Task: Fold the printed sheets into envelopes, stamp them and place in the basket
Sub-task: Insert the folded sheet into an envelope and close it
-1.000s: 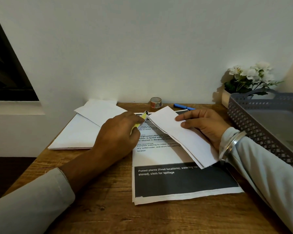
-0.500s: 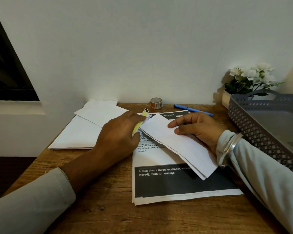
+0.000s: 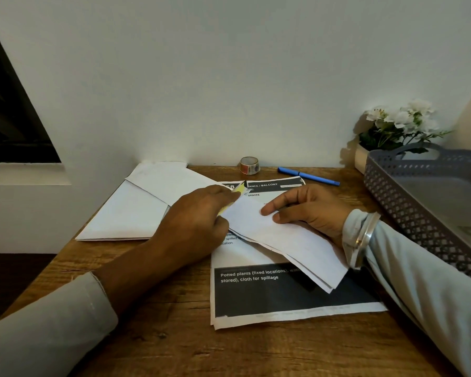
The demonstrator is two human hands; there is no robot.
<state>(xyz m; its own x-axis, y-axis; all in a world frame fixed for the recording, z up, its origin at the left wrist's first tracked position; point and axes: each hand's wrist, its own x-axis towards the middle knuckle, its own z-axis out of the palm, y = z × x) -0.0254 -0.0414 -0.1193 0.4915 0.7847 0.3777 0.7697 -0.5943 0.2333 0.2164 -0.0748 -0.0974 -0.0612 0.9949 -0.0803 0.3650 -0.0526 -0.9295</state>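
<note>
My wooden bench (image 3: 174,336) carries a grey perforated plastic basket (image 3: 408,213) at its right edge, a stack of printed sheets (image 3: 283,295) in the middle and white envelopes (image 3: 136,210) on the left. On the stack lies a folded white sheet (image 3: 288,238); my right hand (image 3: 310,210) closes its fingers on the upper edge. My left hand (image 3: 199,219) pinches a small yellow piece (image 3: 238,189) at its corner.

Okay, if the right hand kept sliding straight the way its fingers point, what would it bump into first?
Its fingers point left across the folded sheet. Going straight on, the right hand would most likely meet the left hand, which pinches that sheet's left end along with a yellow item. The gap looks small, though depth is unclear.
</note>
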